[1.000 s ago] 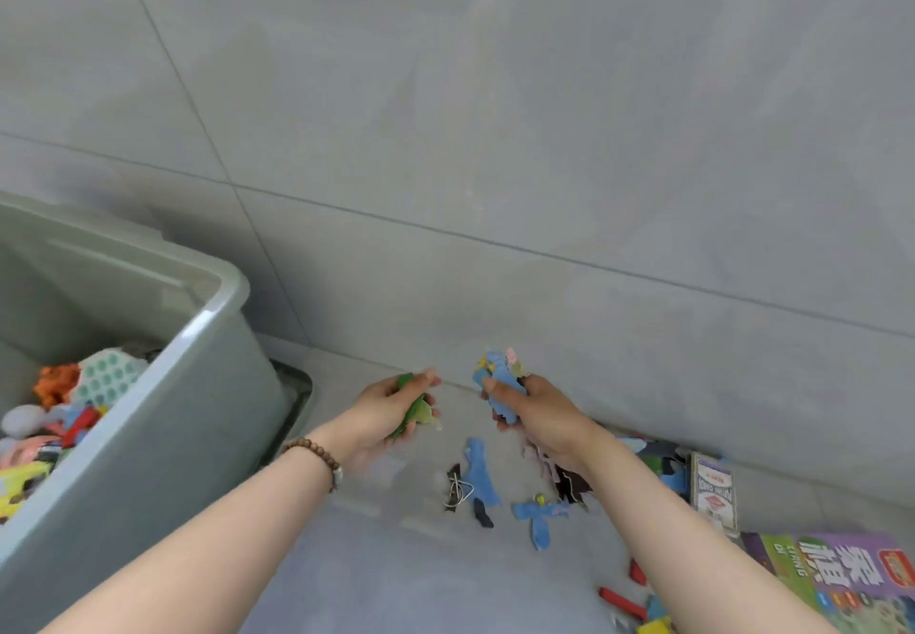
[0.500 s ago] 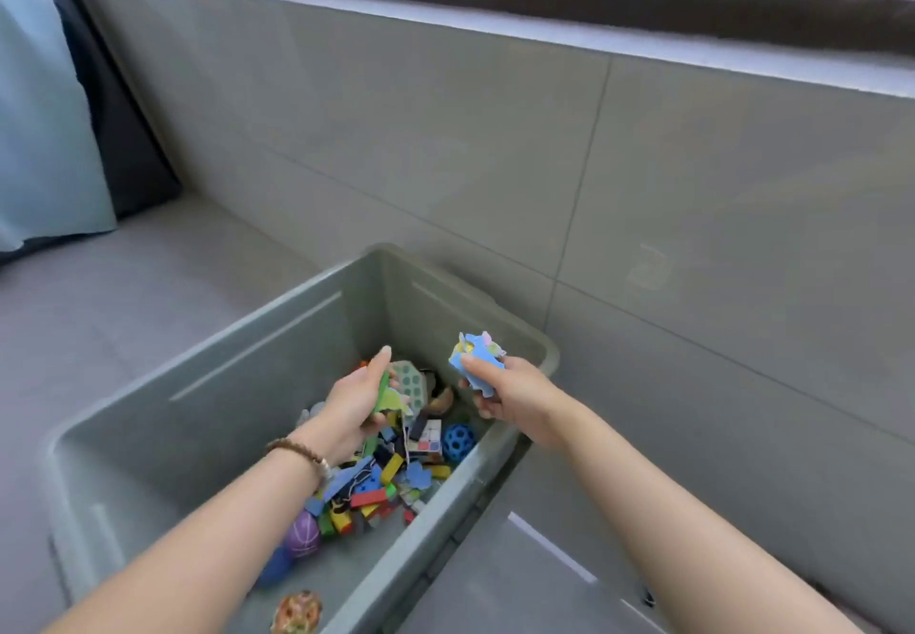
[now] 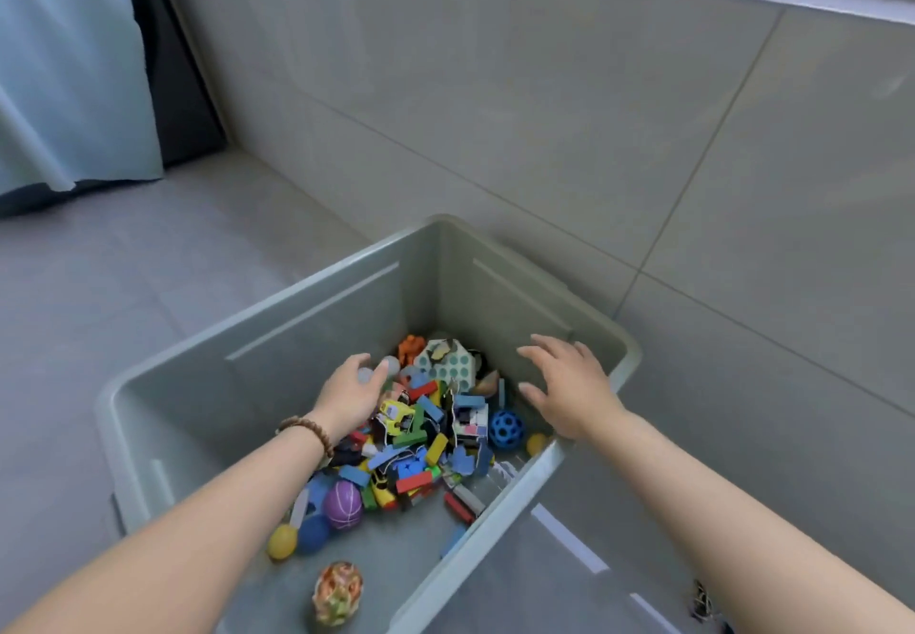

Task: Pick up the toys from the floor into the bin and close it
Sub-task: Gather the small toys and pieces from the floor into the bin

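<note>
Grey bin (image 3: 297,336) stands open on tiled floor (image 3: 124,286) by the wall (image 3: 544,113) | toys (image 3: 426,435) heaped inside at its right end | right hand (image 3: 569,386) spread, empty, above that corner | left hand (image 3: 349,393) loosely curled over the heap, holding nothing

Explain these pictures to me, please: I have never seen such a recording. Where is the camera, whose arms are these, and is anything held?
No machine here. A person wears one camera on the head, looking down, so the view is that person's own. On the floor stands an open grey bin holding a pile of small toys, among them a purple ball. The left hand, with a bead bracelet at its wrist, and the right hand are above the toys, both open, holding nothing.
</note>
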`<state>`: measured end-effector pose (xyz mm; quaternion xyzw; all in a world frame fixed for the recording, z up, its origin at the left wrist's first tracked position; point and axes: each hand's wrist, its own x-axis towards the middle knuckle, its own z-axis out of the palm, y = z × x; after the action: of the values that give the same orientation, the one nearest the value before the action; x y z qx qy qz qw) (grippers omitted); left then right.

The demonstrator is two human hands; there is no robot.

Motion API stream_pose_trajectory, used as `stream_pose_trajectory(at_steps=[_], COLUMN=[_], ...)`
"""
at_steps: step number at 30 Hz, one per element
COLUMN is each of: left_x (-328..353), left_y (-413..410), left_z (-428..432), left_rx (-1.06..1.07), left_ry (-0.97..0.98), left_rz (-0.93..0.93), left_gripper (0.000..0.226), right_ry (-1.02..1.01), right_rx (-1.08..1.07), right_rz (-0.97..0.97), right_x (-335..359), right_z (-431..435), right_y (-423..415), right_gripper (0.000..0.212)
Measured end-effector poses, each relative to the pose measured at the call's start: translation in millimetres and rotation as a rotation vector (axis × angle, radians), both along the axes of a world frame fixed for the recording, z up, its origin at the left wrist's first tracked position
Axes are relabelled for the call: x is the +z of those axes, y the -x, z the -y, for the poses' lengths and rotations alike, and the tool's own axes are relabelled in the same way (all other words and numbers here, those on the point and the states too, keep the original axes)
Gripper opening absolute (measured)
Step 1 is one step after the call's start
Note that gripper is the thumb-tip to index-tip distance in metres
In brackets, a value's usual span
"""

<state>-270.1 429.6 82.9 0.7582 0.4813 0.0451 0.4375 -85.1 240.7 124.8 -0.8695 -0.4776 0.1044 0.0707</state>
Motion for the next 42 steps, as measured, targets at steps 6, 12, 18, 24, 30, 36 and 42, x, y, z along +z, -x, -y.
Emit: stream_pose_trajectory(at_steps=[6, 12, 18, 24, 30, 36, 42], left_x=[46, 80, 52, -29, -117, -179, -192], left_y=[-55, -128, -187, -223, -228, -215, -220], left_z=[47, 130, 228, 311, 365, 404, 428], left_rx=[-0.303, -0.586, -0.806, -0.942, -0.968, -0.914, -0.873], left_ry=[-0.317, -0.555, -0.634, -0.343, -0.083, 0.107, 0.165], left_rz=[0.091, 0.162, 0.128, -0.068, -0.341, -0.455, -0.328], left_gripper=[0.060, 0.059, 0.075, 0.060, 0.066, 0.071, 0.058], right_ry=[-0.108, -0.099, -0.043, -0.129, -0.129, -0.047, -0.002], right_rx=[-0.176, -0.395, -0.627, -0.864, -0.972, -0.964, -0.916], right_rz=[-0.080, -0.069, -0.235, -0.464, -0.590, -0.546, -0.451], right_x=[21, 25, -20, -98, -173, -226, -244], right_z=[84, 214, 344, 433, 474, 476, 481], right_y=[-44, -81, -95, -97, -97, -108, -107], right_gripper=[0.053, 0.053, 0.057, 0.062, 0.079, 0.109, 0.111])
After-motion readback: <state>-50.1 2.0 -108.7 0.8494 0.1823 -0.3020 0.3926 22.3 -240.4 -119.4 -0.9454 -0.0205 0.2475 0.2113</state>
